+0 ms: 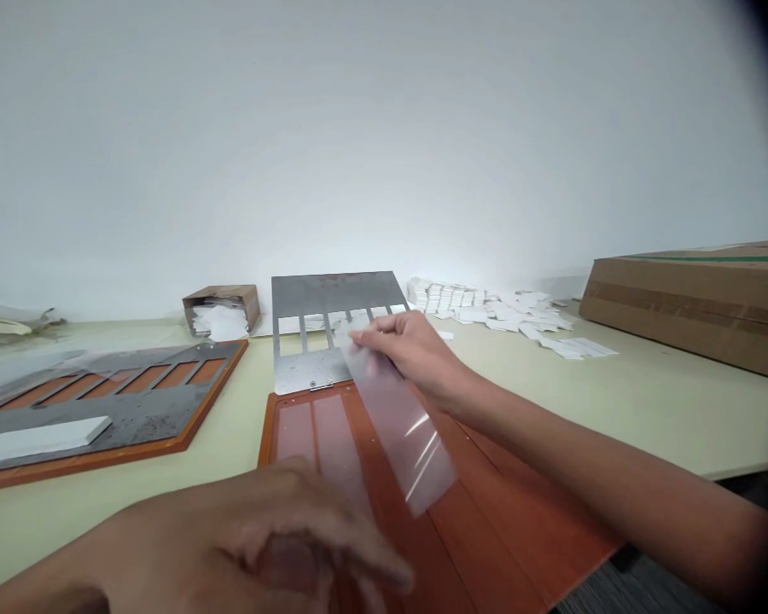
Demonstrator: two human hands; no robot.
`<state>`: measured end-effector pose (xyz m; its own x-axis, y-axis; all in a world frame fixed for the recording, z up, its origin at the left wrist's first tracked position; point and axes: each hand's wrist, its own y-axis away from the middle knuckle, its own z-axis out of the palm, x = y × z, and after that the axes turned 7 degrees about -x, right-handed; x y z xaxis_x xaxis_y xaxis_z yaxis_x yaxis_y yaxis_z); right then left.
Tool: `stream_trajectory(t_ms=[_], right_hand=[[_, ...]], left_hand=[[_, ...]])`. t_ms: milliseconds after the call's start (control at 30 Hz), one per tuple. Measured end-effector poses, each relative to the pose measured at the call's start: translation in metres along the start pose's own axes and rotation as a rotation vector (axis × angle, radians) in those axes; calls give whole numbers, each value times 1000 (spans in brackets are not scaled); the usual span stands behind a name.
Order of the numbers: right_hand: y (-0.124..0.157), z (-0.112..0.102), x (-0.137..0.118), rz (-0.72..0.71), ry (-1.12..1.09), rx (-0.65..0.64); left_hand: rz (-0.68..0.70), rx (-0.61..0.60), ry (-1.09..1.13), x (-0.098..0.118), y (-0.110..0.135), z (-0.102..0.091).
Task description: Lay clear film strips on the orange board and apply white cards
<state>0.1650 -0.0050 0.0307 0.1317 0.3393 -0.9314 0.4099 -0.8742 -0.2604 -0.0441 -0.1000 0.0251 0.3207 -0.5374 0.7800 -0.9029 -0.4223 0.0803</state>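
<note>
Your right hand [400, 350] pinches a clear plastic strip [400, 435] above the orange board [505, 503]. Your left hand [243, 537] blurs over the board; you cannot tell its grip.

Bright, even light — glare on the plastic strip [402, 435], left hand [249, 537] blurred.

I can read no words or numbers here. The clear film [400, 422] in my right hand [406, 350] shows no letters. The brown carton [684, 311] has only a green stripe, and on the white papers [492, 311] to the right of the metal plate [333, 328], any print is too small for me to read.
</note>
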Motion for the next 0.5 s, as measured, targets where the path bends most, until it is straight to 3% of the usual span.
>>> stream_trajectory(t_ms=[67,133,200,267,333,400,500], right_hand=[[2,2,19,69,75,-9],[6,5,33,133,114,1],[8,8,41,185,171,15],[8,9,45,211,253,20],[7,8,46,199,324,22],[5,5,47,153,348,27],[3,2,48,127,332,9]], left_hand=[[-5,-56,59,2,9,-11],[56,-4,170,-6,14,-26],[133,211,237,-24,18,-43],[185,526,272,-50,19,-60],[174,771,236,-79,20,-75],[122,916,207,-106,19,-85],[54,1011,209,-132,18,-91]])
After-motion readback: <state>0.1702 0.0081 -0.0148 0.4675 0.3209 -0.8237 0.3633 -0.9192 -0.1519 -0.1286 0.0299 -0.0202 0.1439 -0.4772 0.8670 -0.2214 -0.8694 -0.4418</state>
